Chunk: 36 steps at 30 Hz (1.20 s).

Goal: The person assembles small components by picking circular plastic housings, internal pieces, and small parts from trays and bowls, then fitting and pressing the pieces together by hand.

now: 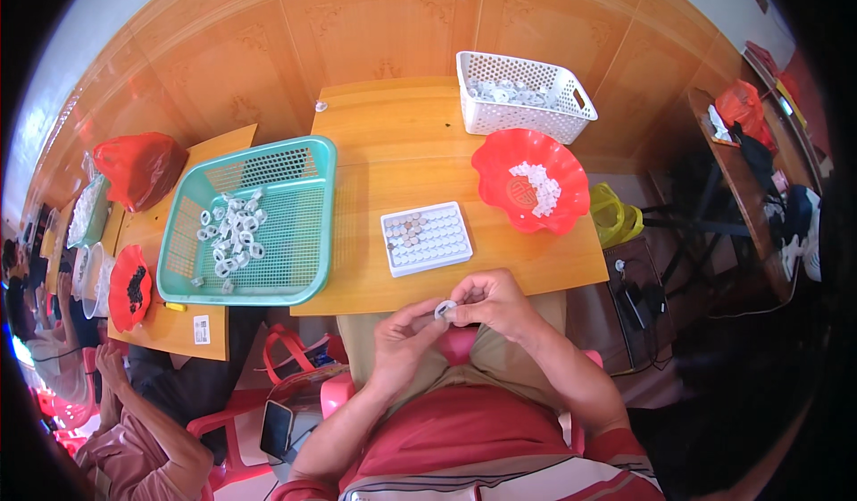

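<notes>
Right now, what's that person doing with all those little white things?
The person is holding a small pale ring in the fingertips of the left hand and right hand, just off the table's near edge. More ring-shaped pieces lie loose in the green basket to the left. Straight ahead, a white tray holds small round pieces, and beyond it to the right are a red wavy-edged dish of white bits and a white basket of pale pieces.

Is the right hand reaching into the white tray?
No, the right hand holds the small white ring with the left hand, clear of the tray.
</notes>
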Tool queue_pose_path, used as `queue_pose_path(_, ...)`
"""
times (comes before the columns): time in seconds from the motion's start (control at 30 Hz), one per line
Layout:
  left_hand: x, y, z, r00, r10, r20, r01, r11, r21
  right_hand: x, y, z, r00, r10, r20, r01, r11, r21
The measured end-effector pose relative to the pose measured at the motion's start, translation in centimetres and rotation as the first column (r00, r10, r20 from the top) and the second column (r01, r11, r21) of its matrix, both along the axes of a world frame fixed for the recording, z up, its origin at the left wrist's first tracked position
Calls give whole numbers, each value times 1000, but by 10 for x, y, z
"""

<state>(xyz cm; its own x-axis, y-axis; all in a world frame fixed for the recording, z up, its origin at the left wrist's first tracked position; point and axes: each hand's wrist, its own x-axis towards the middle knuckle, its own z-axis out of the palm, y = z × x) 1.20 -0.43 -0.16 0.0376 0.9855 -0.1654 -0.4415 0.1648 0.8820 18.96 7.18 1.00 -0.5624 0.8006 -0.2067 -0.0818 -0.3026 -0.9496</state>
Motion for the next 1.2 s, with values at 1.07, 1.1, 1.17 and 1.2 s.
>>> queue_pose_path(1.07, 3, -3, -12, 983, 181, 9, -180, 982, -50, -34, -29, 5, 854, -451, 260, -10, 485, 874)
queue_pose_path(1.1, 4, -4, -14, 977, 201, -65, -202, 979, -20, -35, -29, 5, 844, -446, 297, -17, 531, 847)
queue_pose_path(1.17, 5, -6, -17, 974, 202, -97, -205, 979, -11, -36, -30, 7, 841, -436, 320, -6, 585, 811)
queue_pose_path(1.2, 5, -7, -18, 970, 205, -129, -207, 978, -4, -36, -31, 7, 839, -423, 343, 6, 636, 771)
